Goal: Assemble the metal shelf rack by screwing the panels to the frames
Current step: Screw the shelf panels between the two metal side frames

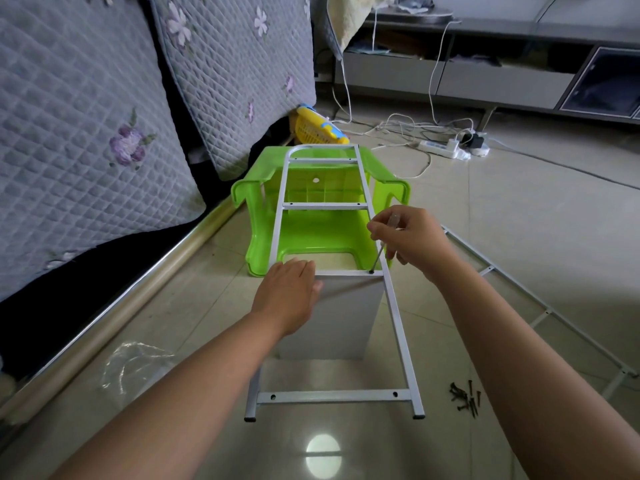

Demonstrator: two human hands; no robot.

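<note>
Screwdriver (380,255) pinched in my right hand (412,237), tip on a screw (371,271) joining the white panel (332,317) to the frame (398,327), which rests on a green stool (311,233). My left hand (289,292) presses flat, steadying the panel's edge. Next I judge: turn it tight, then take another from the loose screws (465,398) on the floor.

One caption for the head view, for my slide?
Right hand drives a screwdriver into the frame; left hand steadies the panel.

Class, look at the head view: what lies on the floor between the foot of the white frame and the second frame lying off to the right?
A small heap of dark screws lies on the tile between the white frame and the second frame, seen in the head view.
</note>
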